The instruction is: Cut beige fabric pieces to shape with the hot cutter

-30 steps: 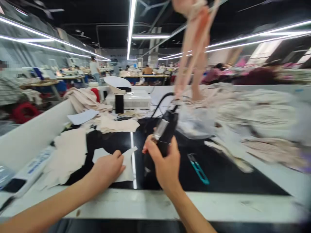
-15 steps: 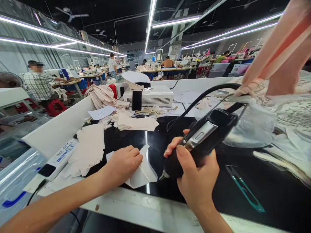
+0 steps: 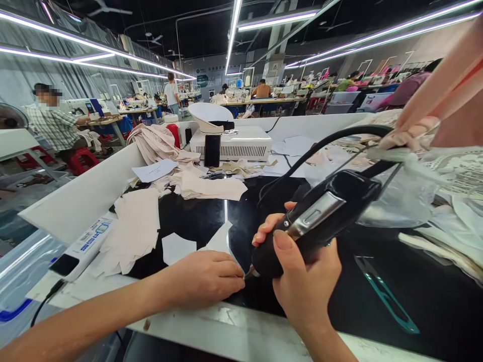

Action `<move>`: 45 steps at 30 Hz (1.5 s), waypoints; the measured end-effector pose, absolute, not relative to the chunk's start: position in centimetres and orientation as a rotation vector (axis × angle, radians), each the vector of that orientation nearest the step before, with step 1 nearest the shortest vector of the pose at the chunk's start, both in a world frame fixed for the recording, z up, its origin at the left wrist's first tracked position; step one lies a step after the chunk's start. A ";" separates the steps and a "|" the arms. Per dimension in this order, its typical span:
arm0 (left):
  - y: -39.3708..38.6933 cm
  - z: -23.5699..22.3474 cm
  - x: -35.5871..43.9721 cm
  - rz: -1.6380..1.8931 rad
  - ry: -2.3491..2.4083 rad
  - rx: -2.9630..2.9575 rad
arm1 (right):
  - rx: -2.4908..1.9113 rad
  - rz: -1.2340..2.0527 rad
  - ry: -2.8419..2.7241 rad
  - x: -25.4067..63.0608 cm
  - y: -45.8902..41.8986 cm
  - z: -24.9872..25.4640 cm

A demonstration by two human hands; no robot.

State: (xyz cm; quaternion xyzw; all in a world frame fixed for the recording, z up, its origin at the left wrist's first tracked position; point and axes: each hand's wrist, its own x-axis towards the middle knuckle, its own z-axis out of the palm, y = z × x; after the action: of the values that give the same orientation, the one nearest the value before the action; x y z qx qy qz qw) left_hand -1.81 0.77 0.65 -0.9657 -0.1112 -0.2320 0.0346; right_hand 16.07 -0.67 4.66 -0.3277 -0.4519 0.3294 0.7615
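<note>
My right hand (image 3: 307, 286) is wrapped round a black corded handheld tool (image 3: 324, 216) with a silver lever on its side. The tool tilts so that its narrow tip points down-left toward my left fingers. My left hand (image 3: 206, 279) lies low over a thin white fabric piece (image 3: 221, 239), fingers together and closed at its edge, close to the tool's tip; the fingertips partly hide that edge. Another white piece (image 3: 178, 248) rests just behind my left wrist on the black tabletop (image 3: 377, 296). Teal thread snips (image 3: 388, 296) lie to the right of my right hand.
Stacked pale cut pieces (image 3: 132, 226) sit at the left beside a white power bank-like box (image 3: 85, 246). A phone (image 3: 212, 150) leans against a white vented machine (image 3: 245, 143). Pink cloth strips (image 3: 445, 90) hang at the right, tied to the tool's cord. Several people work further back.
My left hand has moved right and nearer, along the white fabric piece to the tool's tip. The other white piece now shows more fully. My right hand keeps its grip on the tool.
</note>
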 end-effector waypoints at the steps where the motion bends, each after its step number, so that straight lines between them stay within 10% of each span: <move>1: 0.9 0.6 -1.8 -0.706 -0.343 -2.976 | -0.716 0.716 -0.983 16.1 -0.7 4.7; 45: -0.1 -0.3 -4.1 -0.665 -0.709 -3.034 | -0.681 0.740 -0.992 16.0 -1.3 4.8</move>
State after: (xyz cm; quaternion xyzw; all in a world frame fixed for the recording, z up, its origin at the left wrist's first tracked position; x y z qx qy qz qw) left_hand -4.07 -0.07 -0.30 -0.9520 -0.2226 -0.2087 -0.0222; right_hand 15.96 -1.26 4.82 -0.3130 -0.4557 0.3398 0.7609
